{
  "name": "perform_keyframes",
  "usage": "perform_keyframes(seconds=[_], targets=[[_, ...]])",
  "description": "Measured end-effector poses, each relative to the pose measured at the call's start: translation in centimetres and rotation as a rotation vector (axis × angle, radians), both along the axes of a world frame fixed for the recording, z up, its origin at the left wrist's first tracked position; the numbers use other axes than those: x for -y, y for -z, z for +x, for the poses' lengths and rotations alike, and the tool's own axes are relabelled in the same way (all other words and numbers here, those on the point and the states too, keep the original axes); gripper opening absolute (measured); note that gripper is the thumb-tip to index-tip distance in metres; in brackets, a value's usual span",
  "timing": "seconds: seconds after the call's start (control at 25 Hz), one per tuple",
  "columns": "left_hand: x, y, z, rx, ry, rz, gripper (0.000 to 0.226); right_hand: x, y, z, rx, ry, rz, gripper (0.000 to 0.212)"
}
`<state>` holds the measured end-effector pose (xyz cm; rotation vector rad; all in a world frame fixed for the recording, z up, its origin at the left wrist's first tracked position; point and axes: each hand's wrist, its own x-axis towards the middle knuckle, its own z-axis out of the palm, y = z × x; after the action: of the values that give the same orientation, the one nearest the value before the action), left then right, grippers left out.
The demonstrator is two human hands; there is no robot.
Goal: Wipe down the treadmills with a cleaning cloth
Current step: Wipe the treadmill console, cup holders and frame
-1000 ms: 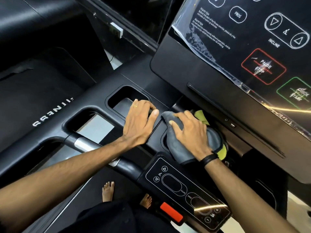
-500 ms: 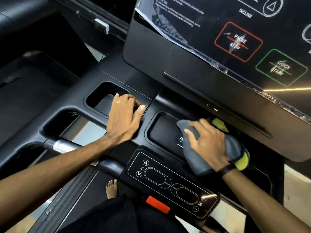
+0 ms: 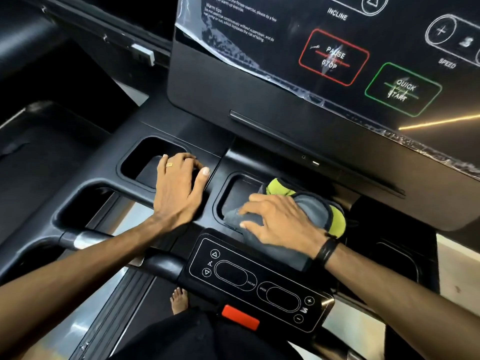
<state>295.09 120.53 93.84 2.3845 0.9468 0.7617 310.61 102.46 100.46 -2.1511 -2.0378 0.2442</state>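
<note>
The right hand [image 3: 280, 222] presses the grey-and-green cleaning cloth [image 3: 309, 211] flat-fingered into the treadmill's middle tray [image 3: 233, 188] — wiping looks midway. The left hand [image 3: 179, 188] rests open beside it. The film-covered screen [image 3: 337, 48] and near control panel [image 3: 259, 284] probably remain.

Black treadmill console [image 3: 226, 162], grey-and-yellow cloth [image 3: 306, 203] in its middle tray, both hands resting on it

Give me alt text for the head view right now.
The right hand presses a grey and yellow cloth into the treadmill console's centre tray, while the left hand rests flat beside a cup holder.
</note>
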Motion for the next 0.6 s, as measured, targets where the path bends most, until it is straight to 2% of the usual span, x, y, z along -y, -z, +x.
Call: perform_keyframes(seconds=[0.2,0.36,0.6], targets=[[0.2,-0.2,0.0,-0.001,-0.003,-0.003,0.049,-3.8,0.8,-1.9,0.063,0.193,0.105,0.014],[0.2,-0.4,-0.3,-0.021,0.015,0.029,0.048,-3.6,0.9,-0.5,0.242,0.394,0.143,0.018],[0.3,-0.4,-0.4,-0.058,0.007,0.053,0.048,1.4,1.2,1.8,0.291,0.436,0.152,0.019]])
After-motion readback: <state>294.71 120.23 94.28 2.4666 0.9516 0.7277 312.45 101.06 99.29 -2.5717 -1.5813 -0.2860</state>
